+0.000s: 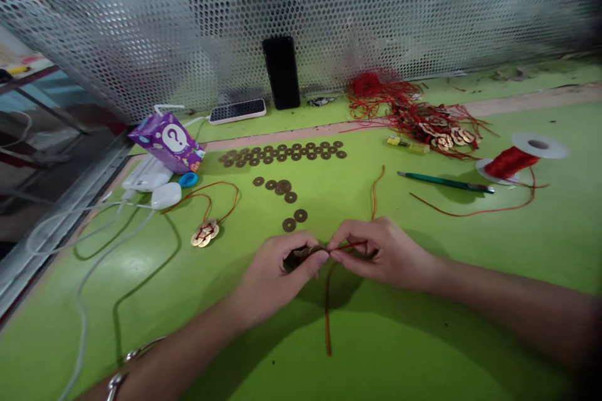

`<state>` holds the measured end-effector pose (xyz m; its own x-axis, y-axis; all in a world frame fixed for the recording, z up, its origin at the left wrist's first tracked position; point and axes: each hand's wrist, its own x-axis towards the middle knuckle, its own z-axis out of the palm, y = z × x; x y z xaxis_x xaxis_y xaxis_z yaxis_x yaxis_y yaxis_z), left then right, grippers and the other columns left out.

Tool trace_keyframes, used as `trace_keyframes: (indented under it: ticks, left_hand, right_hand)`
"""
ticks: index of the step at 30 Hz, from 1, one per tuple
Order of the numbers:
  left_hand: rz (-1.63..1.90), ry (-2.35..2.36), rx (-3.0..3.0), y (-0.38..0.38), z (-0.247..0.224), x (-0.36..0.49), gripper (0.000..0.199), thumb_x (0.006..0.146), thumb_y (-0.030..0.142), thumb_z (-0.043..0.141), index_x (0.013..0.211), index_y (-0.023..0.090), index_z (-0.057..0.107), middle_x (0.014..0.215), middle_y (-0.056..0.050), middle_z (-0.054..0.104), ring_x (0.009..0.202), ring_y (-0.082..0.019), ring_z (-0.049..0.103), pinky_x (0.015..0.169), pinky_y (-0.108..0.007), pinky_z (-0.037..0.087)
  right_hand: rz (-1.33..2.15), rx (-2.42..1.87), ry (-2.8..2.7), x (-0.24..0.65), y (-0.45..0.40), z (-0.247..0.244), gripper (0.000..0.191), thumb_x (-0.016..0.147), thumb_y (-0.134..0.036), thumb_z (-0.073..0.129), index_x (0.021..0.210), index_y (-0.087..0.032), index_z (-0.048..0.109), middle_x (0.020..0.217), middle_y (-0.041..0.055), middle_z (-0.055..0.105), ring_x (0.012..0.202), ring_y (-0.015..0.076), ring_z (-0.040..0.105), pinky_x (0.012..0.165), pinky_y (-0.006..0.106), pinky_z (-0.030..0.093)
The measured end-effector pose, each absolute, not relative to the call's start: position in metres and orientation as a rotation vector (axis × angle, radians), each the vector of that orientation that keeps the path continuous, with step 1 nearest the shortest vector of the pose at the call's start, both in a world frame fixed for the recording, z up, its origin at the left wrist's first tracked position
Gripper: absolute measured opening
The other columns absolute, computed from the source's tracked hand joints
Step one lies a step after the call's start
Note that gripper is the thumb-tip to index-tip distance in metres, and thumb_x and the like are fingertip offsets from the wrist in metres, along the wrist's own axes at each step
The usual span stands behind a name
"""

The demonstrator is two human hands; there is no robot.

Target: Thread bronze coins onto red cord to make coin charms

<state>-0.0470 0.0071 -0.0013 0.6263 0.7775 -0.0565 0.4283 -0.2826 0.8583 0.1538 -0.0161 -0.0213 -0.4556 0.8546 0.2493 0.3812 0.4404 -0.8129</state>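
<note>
My left hand [282, 272] pinches a small stack of brass coins [305, 252], partly hidden by the fingers. Right beside it, my right hand [376, 250] has thumb and forefinger closed on a red cord [350, 245] at the coins' edge. One end of the cord hangs down onto the green table; another stretch runs up past the right hand. Several loose holed coins [289, 224] lie just beyond my hands, and rows of the same coins [282, 153] are laid out farther back. A finished-looking coin cluster tied with red cord [205, 233] rests to the left.
A red cord spool [512, 161], a green-handled craft knife [446, 182] and a yellow lighter [408, 145] lie right. Behind them is a heap of corded coins [437, 128]. A purple box [169, 141], white chargers and cables [82, 301] are left. A black phone [282, 72] leans on the perforated panel.
</note>
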Motion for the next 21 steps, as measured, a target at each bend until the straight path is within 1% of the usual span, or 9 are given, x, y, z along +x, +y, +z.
trace_keyframes:
  ticks: [4, 6, 8, 12, 14, 16, 18, 20, 21]
  left_hand:
    - [0.504, 0.938, 1.817, 0.008, 0.000, -0.048, 0.028, 0.090, 0.032, 0.052, 0.067, 0.017, 0.057, 0.056, 0.004, 0.051, 0.048, -0.008, 0.040, 0.043, -0.019, 0.027]
    - [0.533, 0.953, 1.765, 0.009, -0.001, -0.050, 0.028, 0.089, 0.034, 0.053, 0.067, 0.017, 0.056, 0.057, 0.004, 0.052, 0.050, -0.009, 0.042, 0.044, -0.019, 0.029]
    - [0.575, 0.973, 1.701, 0.010, -0.003, -0.051, 0.027, 0.089, 0.035, 0.054, 0.069, 0.017, 0.055, 0.057, 0.003, 0.052, 0.050, -0.009, 0.044, 0.046, -0.019, 0.031]
    - [0.629, 0.988, 1.611, 0.012, -0.005, -0.050, 0.027, 0.088, 0.038, 0.053, 0.071, 0.017, 0.054, 0.057, 0.004, 0.051, 0.048, -0.008, 0.043, 0.045, -0.019, 0.031]
    - [0.644, 0.983, 1.591, 0.012, -0.005, -0.049, 0.027, 0.088, 0.038, 0.053, 0.071, 0.017, 0.054, 0.056, 0.004, 0.050, 0.049, -0.009, 0.045, 0.045, -0.019, 0.033]
    - [0.655, 0.979, 1.586, 0.012, -0.005, -0.049, 0.026, 0.088, 0.037, 0.052, 0.070, 0.018, 0.053, 0.056, 0.004, 0.050, 0.050, -0.009, 0.045, 0.045, -0.018, 0.034]
    - [0.642, 0.979, 1.607, 0.011, -0.005, -0.049, 0.026, 0.088, 0.037, 0.052, 0.070, 0.018, 0.052, 0.056, 0.004, 0.050, 0.049, -0.008, 0.044, 0.045, -0.018, 0.032]
    - [0.610, 0.986, 1.653, 0.009, -0.004, -0.050, 0.027, 0.088, 0.036, 0.053, 0.070, 0.017, 0.052, 0.056, 0.004, 0.050, 0.048, -0.008, 0.042, 0.044, -0.018, 0.030]
    - [0.586, 0.992, 1.684, 0.008, -0.004, -0.051, 0.027, 0.088, 0.036, 0.053, 0.069, 0.017, 0.053, 0.057, 0.004, 0.049, 0.048, -0.008, 0.041, 0.044, -0.018, 0.029]
  right_hand:
    - [1.007, -1.105, -1.965, 0.154, -0.014, -0.021, 0.007, 0.086, -0.019, 0.057, 0.085, -0.017, 0.063, 0.051, -0.0079, 0.045, 0.041, 0.0057, 0.031, 0.037, 0.019, 0.021]
    - [0.993, -1.141, -1.936, 0.155, -0.012, -0.019, 0.010, 0.087, -0.023, 0.058, 0.084, -0.017, 0.065, 0.050, -0.0075, 0.042, 0.042, 0.0063, 0.031, 0.038, 0.020, 0.021]
    - [0.924, -1.197, -1.907, 0.160, -0.007, -0.016, 0.014, 0.087, -0.028, 0.059, 0.083, -0.016, 0.067, 0.050, -0.0066, 0.042, 0.042, 0.0069, 0.031, 0.039, 0.021, 0.021]
    - [0.685, -1.300, -1.885, 0.186, 0.013, -0.010, 0.019, 0.087, -0.032, 0.060, 0.082, -0.016, 0.068, 0.059, -0.0011, 0.056, 0.046, 0.0085, 0.038, 0.043, 0.023, 0.028]
    - [0.555, -1.384, -1.868, 0.202, 0.024, -0.008, 0.020, 0.086, -0.035, 0.061, 0.083, -0.017, 0.067, 0.062, 0.0007, 0.059, 0.048, 0.0105, 0.043, 0.045, 0.024, 0.032]
    - [0.462, -1.420, -1.855, 0.214, 0.031, -0.007, 0.018, 0.086, -0.034, 0.061, 0.081, -0.018, 0.066, 0.070, 0.0039, 0.063, 0.058, 0.0146, 0.053, 0.053, 0.027, 0.042]
    - [0.312, -1.418, -1.886, 0.215, 0.032, -0.006, 0.013, 0.087, -0.030, 0.059, 0.084, -0.018, 0.065, 0.084, 0.0077, 0.066, 0.075, 0.0198, 0.060, 0.068, 0.033, 0.049]
    - [0.146, -1.364, -1.948, 0.208, 0.028, -0.005, 0.011, 0.087, -0.023, 0.057, 0.092, -0.017, 0.065, 0.100, 0.0116, 0.065, 0.096, 0.0242, 0.060, 0.086, 0.039, 0.048]
    - [0.053, -1.317, -1.991, 0.203, 0.025, -0.004, 0.014, 0.087, -0.019, 0.056, 0.098, -0.016, 0.064, 0.109, 0.0136, 0.063, 0.108, 0.0258, 0.056, 0.095, 0.042, 0.043]
